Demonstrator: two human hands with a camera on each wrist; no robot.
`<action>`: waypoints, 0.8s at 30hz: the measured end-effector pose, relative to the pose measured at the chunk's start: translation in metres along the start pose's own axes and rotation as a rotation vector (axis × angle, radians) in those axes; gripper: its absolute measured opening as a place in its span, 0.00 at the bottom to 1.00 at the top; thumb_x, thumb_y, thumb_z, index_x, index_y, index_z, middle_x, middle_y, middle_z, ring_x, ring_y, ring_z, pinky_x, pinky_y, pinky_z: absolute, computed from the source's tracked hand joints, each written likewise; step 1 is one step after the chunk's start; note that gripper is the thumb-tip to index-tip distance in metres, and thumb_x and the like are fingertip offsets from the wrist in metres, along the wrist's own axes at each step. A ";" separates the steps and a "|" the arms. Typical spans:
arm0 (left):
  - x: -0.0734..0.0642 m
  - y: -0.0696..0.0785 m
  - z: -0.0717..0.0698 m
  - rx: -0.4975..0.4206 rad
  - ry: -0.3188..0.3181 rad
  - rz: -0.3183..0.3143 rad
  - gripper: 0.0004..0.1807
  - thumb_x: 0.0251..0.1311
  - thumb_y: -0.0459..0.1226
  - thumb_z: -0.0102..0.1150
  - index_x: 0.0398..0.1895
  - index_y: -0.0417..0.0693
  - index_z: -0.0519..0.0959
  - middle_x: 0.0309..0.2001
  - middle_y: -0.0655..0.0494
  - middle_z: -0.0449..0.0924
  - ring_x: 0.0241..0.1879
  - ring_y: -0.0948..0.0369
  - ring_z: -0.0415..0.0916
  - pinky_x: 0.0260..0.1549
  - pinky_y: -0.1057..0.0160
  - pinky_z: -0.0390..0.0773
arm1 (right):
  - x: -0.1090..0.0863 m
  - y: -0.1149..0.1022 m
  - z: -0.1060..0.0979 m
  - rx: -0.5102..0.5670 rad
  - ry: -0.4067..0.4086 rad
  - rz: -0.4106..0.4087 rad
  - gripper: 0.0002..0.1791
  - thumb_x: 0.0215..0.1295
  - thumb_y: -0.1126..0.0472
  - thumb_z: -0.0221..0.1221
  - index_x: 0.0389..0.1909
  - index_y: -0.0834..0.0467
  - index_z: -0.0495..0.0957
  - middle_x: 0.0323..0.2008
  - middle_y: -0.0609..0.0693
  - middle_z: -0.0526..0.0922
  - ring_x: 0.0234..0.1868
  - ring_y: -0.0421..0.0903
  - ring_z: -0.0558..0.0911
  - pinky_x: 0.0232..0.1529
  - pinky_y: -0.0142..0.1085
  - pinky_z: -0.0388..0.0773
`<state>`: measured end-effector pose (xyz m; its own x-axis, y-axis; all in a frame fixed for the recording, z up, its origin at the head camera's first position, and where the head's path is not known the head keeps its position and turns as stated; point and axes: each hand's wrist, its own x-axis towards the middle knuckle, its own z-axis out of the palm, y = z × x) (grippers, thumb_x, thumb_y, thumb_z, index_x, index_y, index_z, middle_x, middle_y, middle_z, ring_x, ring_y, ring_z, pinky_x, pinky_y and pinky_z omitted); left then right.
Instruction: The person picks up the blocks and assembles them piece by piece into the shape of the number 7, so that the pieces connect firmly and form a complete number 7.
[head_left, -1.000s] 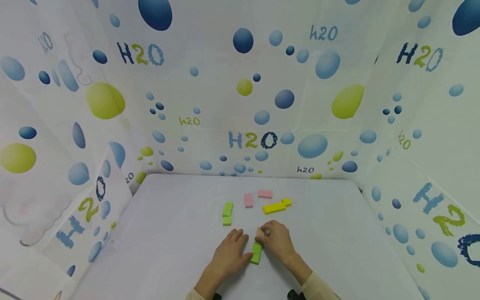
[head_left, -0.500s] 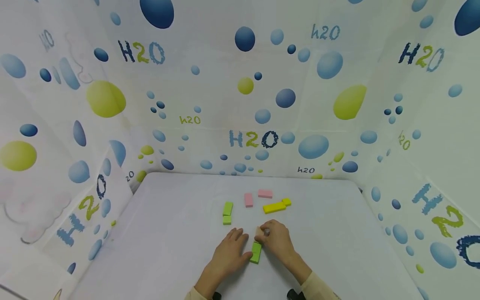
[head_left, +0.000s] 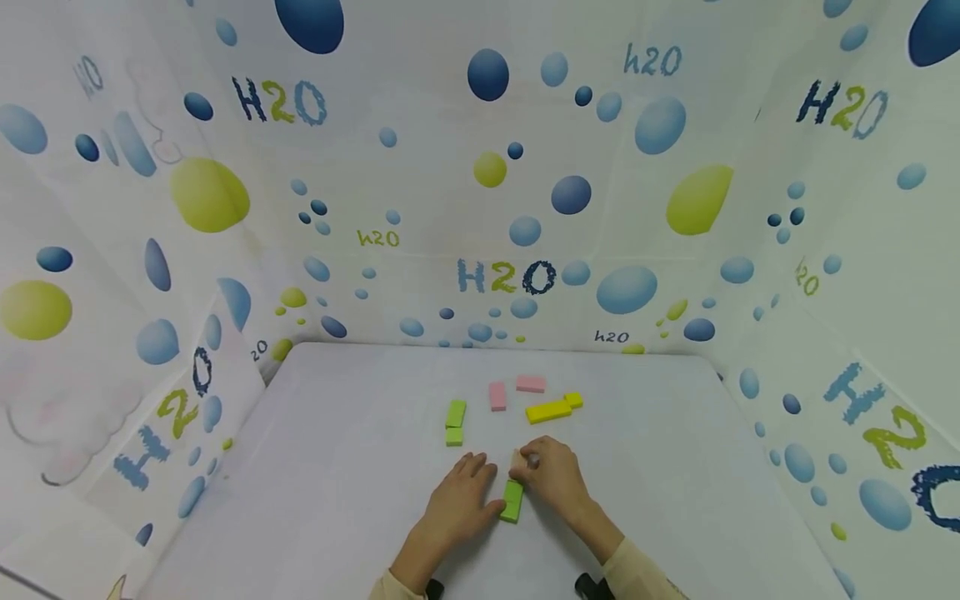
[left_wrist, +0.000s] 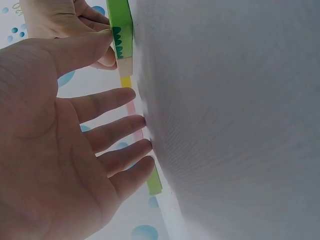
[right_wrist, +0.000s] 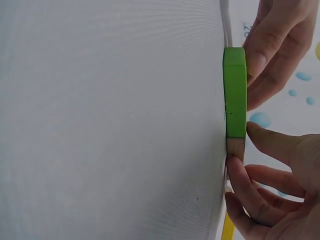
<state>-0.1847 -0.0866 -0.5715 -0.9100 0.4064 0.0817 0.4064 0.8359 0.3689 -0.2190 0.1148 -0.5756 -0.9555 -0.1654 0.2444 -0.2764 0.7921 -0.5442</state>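
In the head view a green block lies on the white table between both hands, a plain wood-coloured block set against its far end. My left hand is spread beside them with its fingers extended, and its thumb touches the green block's left side. Thumb and fingers of my right hand pinch the wood-coloured block. The left wrist view shows dark scalloped marks on the side of the green block. From the right wrist, the end of the wood-coloured block is partly hidden by a fingertip.
Farther back on the table lie a pink block and another pink block. A long yellow block touches a small yellow block. Leftward, a green block meets a shorter green block. Patterned cloth surrounds the table.
Both hands and the blocks keep the same positions on the table. Only the head view shifts slightly.
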 end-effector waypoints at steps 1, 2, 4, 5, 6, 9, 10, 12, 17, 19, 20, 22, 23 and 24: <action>0.000 0.000 0.000 0.001 0.001 0.001 0.31 0.66 0.52 0.68 0.65 0.43 0.79 0.69 0.41 0.75 0.71 0.41 0.69 0.69 0.43 0.71 | 0.000 0.000 -0.001 0.001 0.000 0.000 0.22 0.51 0.51 0.80 0.41 0.61 0.90 0.40 0.50 0.88 0.38 0.44 0.85 0.39 0.41 0.84; 0.000 0.000 0.000 0.005 0.001 0.001 0.31 0.66 0.52 0.68 0.65 0.44 0.79 0.69 0.41 0.75 0.71 0.41 0.69 0.69 0.44 0.71 | 0.000 -0.001 -0.001 0.005 0.000 -0.001 0.21 0.51 0.51 0.80 0.41 0.61 0.90 0.40 0.50 0.88 0.37 0.43 0.84 0.38 0.40 0.83; 0.001 0.000 0.000 0.007 0.006 0.003 0.31 0.66 0.52 0.68 0.65 0.44 0.78 0.69 0.41 0.75 0.71 0.41 0.69 0.69 0.44 0.71 | 0.000 -0.001 -0.002 0.012 0.003 -0.001 0.21 0.51 0.51 0.80 0.40 0.61 0.90 0.40 0.50 0.88 0.35 0.42 0.83 0.36 0.38 0.82; 0.001 -0.001 0.000 0.010 0.011 0.006 0.31 0.66 0.52 0.68 0.65 0.44 0.78 0.69 0.41 0.75 0.71 0.41 0.69 0.69 0.44 0.71 | 0.001 -0.001 -0.002 0.016 0.005 0.000 0.21 0.50 0.52 0.80 0.40 0.61 0.90 0.40 0.50 0.88 0.35 0.41 0.82 0.36 0.37 0.82; 0.001 -0.001 0.001 0.011 0.015 0.007 0.31 0.65 0.52 0.68 0.65 0.44 0.78 0.68 0.41 0.75 0.71 0.41 0.69 0.68 0.44 0.71 | 0.001 -0.001 -0.003 0.015 0.008 -0.003 0.21 0.50 0.52 0.80 0.40 0.61 0.90 0.40 0.50 0.88 0.35 0.41 0.82 0.36 0.37 0.82; 0.000 -0.001 0.002 0.008 0.011 0.006 0.31 0.65 0.52 0.68 0.66 0.44 0.78 0.69 0.42 0.75 0.71 0.41 0.69 0.68 0.44 0.72 | -0.001 -0.002 -0.004 0.030 0.005 0.012 0.21 0.50 0.52 0.80 0.40 0.62 0.90 0.39 0.50 0.88 0.34 0.41 0.81 0.35 0.37 0.82; 0.000 -0.001 0.002 0.002 0.007 0.004 0.31 0.65 0.52 0.68 0.66 0.44 0.78 0.69 0.42 0.75 0.71 0.41 0.69 0.68 0.44 0.72 | -0.002 -0.002 -0.004 0.035 0.003 0.016 0.21 0.50 0.52 0.80 0.40 0.62 0.90 0.39 0.51 0.88 0.33 0.41 0.81 0.35 0.37 0.81; 0.000 0.001 0.002 -0.005 -0.004 -0.002 0.32 0.66 0.52 0.68 0.66 0.44 0.78 0.69 0.42 0.74 0.72 0.42 0.68 0.69 0.44 0.71 | -0.004 -0.002 -0.005 0.039 0.000 0.024 0.21 0.50 0.52 0.81 0.39 0.62 0.89 0.38 0.51 0.88 0.32 0.41 0.81 0.34 0.37 0.81; -0.001 0.005 0.000 -0.013 -0.014 -0.004 0.32 0.65 0.51 0.68 0.66 0.44 0.78 0.69 0.42 0.74 0.72 0.42 0.68 0.69 0.44 0.71 | -0.007 -0.004 -0.005 0.059 -0.013 0.046 0.21 0.51 0.52 0.80 0.39 0.62 0.89 0.38 0.51 0.87 0.32 0.40 0.81 0.33 0.35 0.80; -0.001 0.006 -0.001 -0.012 -0.011 0.000 0.32 0.65 0.51 0.69 0.66 0.43 0.78 0.69 0.42 0.74 0.72 0.42 0.68 0.69 0.44 0.71 | -0.008 -0.004 -0.005 0.066 -0.019 0.052 0.21 0.51 0.52 0.80 0.40 0.62 0.89 0.38 0.51 0.87 0.31 0.40 0.81 0.32 0.34 0.80; -0.001 0.006 -0.001 -0.014 -0.009 0.001 0.32 0.65 0.50 0.69 0.66 0.43 0.78 0.68 0.42 0.75 0.72 0.42 0.68 0.69 0.44 0.71 | -0.008 -0.004 -0.005 0.072 -0.021 0.059 0.21 0.51 0.52 0.80 0.40 0.62 0.89 0.38 0.51 0.87 0.31 0.40 0.81 0.32 0.34 0.80; -0.002 0.007 -0.002 -0.016 -0.012 0.000 0.32 0.65 0.50 0.69 0.66 0.43 0.78 0.69 0.42 0.75 0.72 0.42 0.68 0.69 0.44 0.71 | -0.008 -0.004 -0.005 0.074 -0.028 0.063 0.21 0.51 0.52 0.80 0.40 0.61 0.89 0.38 0.51 0.87 0.31 0.39 0.80 0.31 0.34 0.79; -0.002 0.007 -0.002 -0.017 -0.015 0.000 0.32 0.65 0.51 0.69 0.66 0.44 0.78 0.69 0.42 0.75 0.72 0.42 0.68 0.69 0.44 0.71 | -0.008 -0.004 -0.005 0.072 -0.032 0.066 0.21 0.51 0.52 0.81 0.40 0.61 0.89 0.38 0.50 0.87 0.31 0.39 0.80 0.31 0.33 0.79; -0.002 0.008 -0.002 -0.019 -0.016 0.001 0.32 0.65 0.50 0.69 0.66 0.44 0.78 0.68 0.42 0.75 0.72 0.42 0.68 0.69 0.44 0.71 | -0.009 -0.004 -0.005 0.071 -0.036 0.069 0.21 0.51 0.52 0.81 0.40 0.61 0.89 0.37 0.50 0.87 0.31 0.39 0.80 0.31 0.33 0.79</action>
<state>-0.1797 -0.0818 -0.5673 -0.9082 0.4130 0.0678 0.4056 0.8283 0.3866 -0.2091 0.1162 -0.5716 -0.9753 -0.1336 0.1761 -0.2150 0.7587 -0.6150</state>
